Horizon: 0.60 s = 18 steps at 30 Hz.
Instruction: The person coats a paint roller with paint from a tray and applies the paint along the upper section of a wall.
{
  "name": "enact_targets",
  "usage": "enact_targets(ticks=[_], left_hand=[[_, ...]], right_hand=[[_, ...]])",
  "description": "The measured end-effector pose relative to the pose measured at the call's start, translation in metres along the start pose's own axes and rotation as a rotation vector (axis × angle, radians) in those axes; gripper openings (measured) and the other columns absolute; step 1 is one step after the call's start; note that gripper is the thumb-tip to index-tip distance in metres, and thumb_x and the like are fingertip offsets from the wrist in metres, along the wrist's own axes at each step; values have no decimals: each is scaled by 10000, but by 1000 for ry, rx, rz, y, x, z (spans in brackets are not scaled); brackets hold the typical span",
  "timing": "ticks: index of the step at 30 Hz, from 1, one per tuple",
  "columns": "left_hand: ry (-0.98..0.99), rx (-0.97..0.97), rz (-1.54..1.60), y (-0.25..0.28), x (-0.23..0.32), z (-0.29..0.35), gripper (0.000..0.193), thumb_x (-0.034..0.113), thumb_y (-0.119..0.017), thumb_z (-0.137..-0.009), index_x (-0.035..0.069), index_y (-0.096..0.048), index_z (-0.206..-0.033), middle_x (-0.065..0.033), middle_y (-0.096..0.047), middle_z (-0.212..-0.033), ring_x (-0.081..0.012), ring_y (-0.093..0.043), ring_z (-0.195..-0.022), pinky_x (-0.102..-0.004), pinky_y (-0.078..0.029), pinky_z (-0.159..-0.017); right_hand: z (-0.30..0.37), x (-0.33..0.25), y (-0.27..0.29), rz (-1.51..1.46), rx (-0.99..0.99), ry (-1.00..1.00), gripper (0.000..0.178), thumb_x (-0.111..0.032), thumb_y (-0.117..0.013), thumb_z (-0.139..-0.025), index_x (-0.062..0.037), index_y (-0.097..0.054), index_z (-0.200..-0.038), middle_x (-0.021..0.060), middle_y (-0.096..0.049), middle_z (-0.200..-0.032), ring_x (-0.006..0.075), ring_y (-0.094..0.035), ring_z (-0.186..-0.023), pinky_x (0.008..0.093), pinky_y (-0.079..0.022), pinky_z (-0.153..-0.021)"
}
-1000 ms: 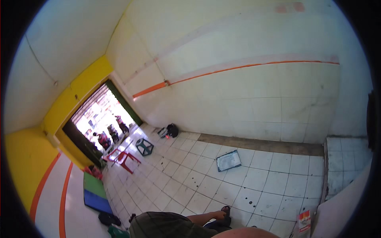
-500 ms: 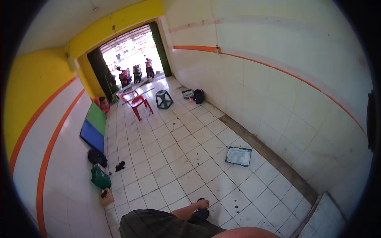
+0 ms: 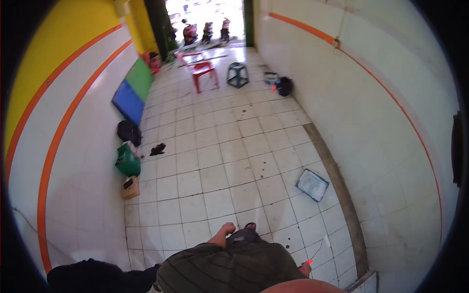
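My right hand (image 3: 305, 268) is low at the right, partly hidden by my own body, with its fingers closed round a red handle. From it a thin bent wire runs to a short white roller; it is a paint roller (image 3: 309, 262), held just above the tiles. My left hand (image 3: 227, 228) hangs in front of my dark clothing with its fingers curled in, and nothing shows in it. A sandalled foot (image 3: 250, 226) is beside it. On the floor ahead to the right lies a dark-rimmed paint tray (image 3: 312, 185) with white inside.
A cardboard box (image 3: 130, 187), green container (image 3: 128, 160), black bag (image 3: 129, 132) and blue-green panel (image 3: 131, 93) line the left wall. Dark fabric (image 3: 93, 276) is at lower left. A red chair (image 3: 202, 71) and green stool (image 3: 238, 75) stand farther off, before motorbikes (image 3: 207, 32) outside.
My view has swung left and downward. The right hand with the paint roller and the dark fabric at lower left have come into view. My left hand appears farther left and higher.
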<state>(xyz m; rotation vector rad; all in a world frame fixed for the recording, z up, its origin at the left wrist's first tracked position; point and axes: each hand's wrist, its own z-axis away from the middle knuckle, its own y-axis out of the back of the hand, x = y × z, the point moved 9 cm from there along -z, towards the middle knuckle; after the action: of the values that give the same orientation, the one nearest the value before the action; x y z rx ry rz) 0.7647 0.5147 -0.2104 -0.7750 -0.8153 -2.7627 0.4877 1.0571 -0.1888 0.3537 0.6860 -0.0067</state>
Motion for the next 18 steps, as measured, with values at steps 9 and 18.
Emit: enact_targets(ticks=[9, 18], left_hand=[[-39, 269, 236, 100, -15, 2, 253, 200, -539, -748, 72, -667, -925, -202, -655, -1004, -339, -612, -993, -413, -485, -844], [473, 389, 506, 85, -143, 72, 346, 205, -570, -667, 27, -676, -944, -207, -662, -1024, -353, -627, -977, -400, -503, -830]], right_hand=[[-45, -81, -190, 550, -257, 50, 312, -235, -571, -788, 65, -615, -861, 116, -586, -715, 267, -592, -636, 400, -458, -573], [21, -189, -409, 909, -636, 242, 294, -210, -562, -793, 60, -609, -900, 109, -578, -727, 273, -579, -628, 394, -467, -576]])
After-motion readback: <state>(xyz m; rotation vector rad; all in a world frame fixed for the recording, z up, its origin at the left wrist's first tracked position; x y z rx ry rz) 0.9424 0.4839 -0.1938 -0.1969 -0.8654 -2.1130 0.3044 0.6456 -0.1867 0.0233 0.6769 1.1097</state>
